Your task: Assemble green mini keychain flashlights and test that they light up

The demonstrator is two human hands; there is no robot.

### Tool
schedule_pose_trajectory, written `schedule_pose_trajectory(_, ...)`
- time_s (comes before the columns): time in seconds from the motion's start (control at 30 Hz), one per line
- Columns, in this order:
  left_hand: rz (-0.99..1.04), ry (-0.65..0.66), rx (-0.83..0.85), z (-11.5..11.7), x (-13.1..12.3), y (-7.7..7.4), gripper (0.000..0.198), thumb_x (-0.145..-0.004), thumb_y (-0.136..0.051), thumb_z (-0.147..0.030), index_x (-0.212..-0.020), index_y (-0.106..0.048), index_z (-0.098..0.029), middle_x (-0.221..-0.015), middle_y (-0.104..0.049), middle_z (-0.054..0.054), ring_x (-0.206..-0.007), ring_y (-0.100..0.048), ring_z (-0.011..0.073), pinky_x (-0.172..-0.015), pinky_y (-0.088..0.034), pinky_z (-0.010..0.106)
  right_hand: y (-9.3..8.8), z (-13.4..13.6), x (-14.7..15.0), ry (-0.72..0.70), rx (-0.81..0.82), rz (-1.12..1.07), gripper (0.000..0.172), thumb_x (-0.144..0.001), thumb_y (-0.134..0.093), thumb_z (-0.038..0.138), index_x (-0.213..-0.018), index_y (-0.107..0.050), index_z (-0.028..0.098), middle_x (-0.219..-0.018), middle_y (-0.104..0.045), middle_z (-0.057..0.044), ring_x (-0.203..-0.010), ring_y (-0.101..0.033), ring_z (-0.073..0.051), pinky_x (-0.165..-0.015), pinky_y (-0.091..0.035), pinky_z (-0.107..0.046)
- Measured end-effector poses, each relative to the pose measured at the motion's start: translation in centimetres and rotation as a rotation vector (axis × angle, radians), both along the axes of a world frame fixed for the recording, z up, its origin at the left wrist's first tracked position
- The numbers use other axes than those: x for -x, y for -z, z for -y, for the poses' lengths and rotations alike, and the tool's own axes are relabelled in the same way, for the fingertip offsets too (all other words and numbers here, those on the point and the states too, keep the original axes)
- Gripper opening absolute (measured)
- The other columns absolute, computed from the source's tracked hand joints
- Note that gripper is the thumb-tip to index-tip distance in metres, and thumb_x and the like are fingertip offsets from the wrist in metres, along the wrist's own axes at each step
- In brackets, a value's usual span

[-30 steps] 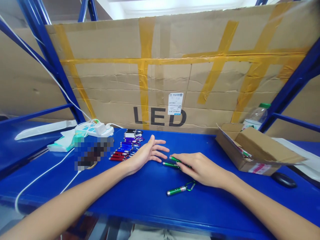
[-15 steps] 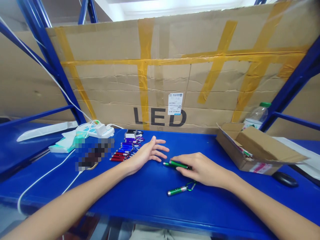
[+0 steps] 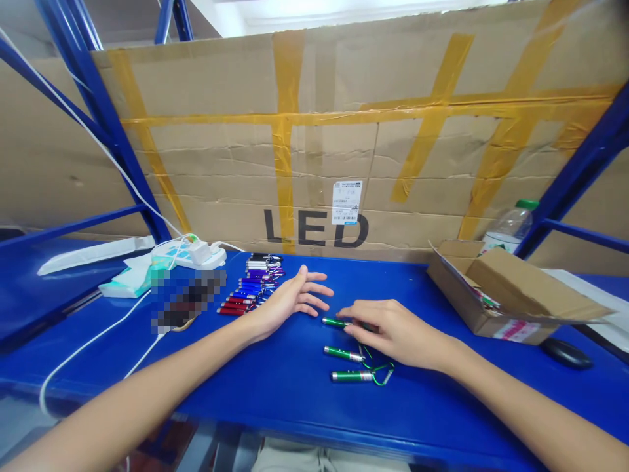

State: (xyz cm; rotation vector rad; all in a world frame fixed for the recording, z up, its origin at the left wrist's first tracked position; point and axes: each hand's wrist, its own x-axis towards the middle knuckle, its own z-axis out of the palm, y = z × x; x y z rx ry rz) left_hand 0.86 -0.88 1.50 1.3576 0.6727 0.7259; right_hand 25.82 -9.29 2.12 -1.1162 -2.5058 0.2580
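My right hand [image 3: 388, 324] rests low over the blue tabletop, its fingers closed around a small green keychain flashlight [image 3: 334, 322] whose silver tip points left; the rest is hidden under the hand. Closer to me lie two more, a green flashlight [image 3: 343, 354] and a lower green flashlight [image 3: 350, 376], roughly parallel, with green carabiner clips at their right ends. My left hand [image 3: 297, 301] is open, fingers spread and palm turned right, holding nothing. Beside it, further left, is a row of red, blue, purple, silver and black flashlights [image 3: 248, 296], partly covered by the left wrist.
An open cardboard box [image 3: 466, 305] with small items stands at right, beside a black computer mouse [image 3: 567, 353] and a bottle [image 3: 511, 226]. At left are a power strip [image 3: 196, 252], white cables, a tissue pack [image 3: 125, 278] and a blurred-out object. A large carton [image 3: 221, 157] walls the back.
One of the two green flashlights held by my right hand now lies on the table above the nearest one. The hand keeps the other. My left hand has stayed put.
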Motion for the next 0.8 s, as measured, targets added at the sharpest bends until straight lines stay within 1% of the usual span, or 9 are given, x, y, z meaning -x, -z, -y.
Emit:
schedule_pose_trajectory(0.1, 0.003, 0.004, -0.003, -0.18, 0.02, 0.15, 0.07, -0.108, -0.041, -0.074, -0.138, -0.066, -0.015, -0.129, -0.077, 0.02, -0.099, -0.078, 0.026, -0.081, -0.058, 0.033, 0.4, -0.44, -0.46, 0.025, -0.058, 0.083, 0.031, -0.114, -0.054, 0.037, -0.133, -0.073, 0.022, -0.114, -0.071, -0.011, -0.105, -0.067, -0.026, -0.092, -0.055, -0.039)
schedule_pose_trajectory(0.2, 0.006, 0.006, -0.006, -0.47, 0.06, 0.24, 0.07, -0.109, -0.04, -0.073, -0.139, -0.065, -0.015, -0.13, -0.076, 0.02, -0.099, -0.078, 0.0261, -0.081, -0.059, 0.033, 0.76, -0.63, -0.62, -0.006, -0.013, 0.134, 0.028, -0.113, -0.056, 0.035, -0.131, -0.072, 0.023, -0.121, -0.068, -0.011, -0.11, -0.063, -0.028, -0.098, -0.054, -0.043)
schedule_pose_trajectory(0.3, 0.013, -0.005, -0.003, -0.57, 0.1, 0.16, 0.069, -0.11, -0.04, -0.071, -0.139, -0.065, -0.015, -0.13, -0.076, 0.02, -0.098, -0.078, 0.0256, -0.08, -0.059, 0.033, 0.88, -0.6, -0.48, -0.02, 0.0, 0.113, 0.02, -0.112, -0.055, 0.027, -0.123, -0.071, 0.021, -0.125, -0.065, -0.011, -0.113, -0.06, -0.028, -0.1, -0.053, -0.045)
schedule_pose_trajectory(0.4, 0.02, -0.006, 0.0, -0.45, 0.11, 0.01, 0.069, -0.11, -0.04, -0.071, -0.14, -0.065, -0.015, -0.13, -0.076, 0.02, -0.098, -0.078, 0.0252, -0.081, -0.059, 0.032, 0.81, -0.56, -0.39, -0.011, -0.049, 0.062, 0.013, -0.111, -0.055, 0.021, -0.115, -0.066, 0.021, -0.13, -0.063, -0.012, -0.118, -0.056, -0.028, -0.103, -0.051, -0.047)
schedule_pose_trajectory(0.5, 0.016, 0.002, 0.011, -0.28, 0.07, -0.06, 0.068, -0.111, -0.037, -0.069, -0.14, -0.064, -0.014, -0.13, -0.076, 0.02, -0.098, -0.078, 0.0247, -0.08, -0.059, 0.032, 0.68, -0.59, -0.63, 0.017, -0.075, 0.006, 0.008, -0.11, -0.054, 0.02, -0.115, -0.06, 0.023, -0.123, -0.065, -0.01, -0.114, -0.057, -0.028, -0.1, -0.051, -0.047)
schedule_pose_trajectory(0.6, 0.004, 0.003, 0.024, -0.22, 0.03, -0.09, 0.066, -0.114, -0.03, -0.065, -0.14, -0.064, -0.014, -0.131, -0.076, 0.02, -0.097, -0.078, 0.0236, -0.079, -0.059, 0.031, 0.49, -0.52, -1.01, 0.075, -0.064, -0.038, 0.005, -0.11, -0.054, 0.022, -0.114, -0.057, 0.024, -0.112, -0.066, -0.008, -0.104, -0.059, -0.026, -0.091, -0.053, -0.042)
schedule_pose_trajectory(0.67, 0.002, 0.001, 0.025, -0.26, 0.03, -0.11, 0.066, -0.114, -0.03, -0.064, -0.14, -0.064, -0.014, -0.13, -0.076, 0.019, -0.096, -0.078, 0.0231, -0.079, -0.059, 0.031, 0.32, -0.39, -1.12, 0.09, -0.08, -0.052, 0.009, -0.111, -0.053, 0.025, -0.12, -0.057, 0.025, -0.113, -0.065, -0.008, -0.104, -0.06, -0.026, -0.089, -0.053, -0.041)
schedule_pose_trajectory(0.73, 0.003, -0.002, 0.014, -0.35, 0.05, -0.1, 0.066, -0.114, -0.031, -0.065, -0.141, -0.065, -0.015, -0.13, -0.076, 0.019, -0.096, -0.078, 0.0232, -0.08, -0.059, 0.031, 0.14, -0.23, -1.05, 0.079, -0.115, -0.035, 0.017, -0.113, -0.05, 0.026, -0.129, -0.057, 0.025, -0.115, -0.063, -0.009, -0.106, -0.06, -0.027, -0.091, -0.052, -0.041)
schedule_pose_trajectory(0.8, 0.005, -0.008, 0.002, -0.46, 0.07, -0.08, 0.067, -0.113, -0.033, -0.066, -0.141, -0.065, -0.015, -0.131, -0.076, 0.019, -0.096, -0.078, 0.0236, -0.08, -0.059, 0.032, 0.03, -0.09, -0.84, 0.067, -0.123, -0.006, 0.019, -0.115, -0.045, 0.026, -0.128, -0.058, 0.025, -0.113, -0.061, -0.009, -0.103, -0.061, -0.026, -0.09, -0.052, -0.041)
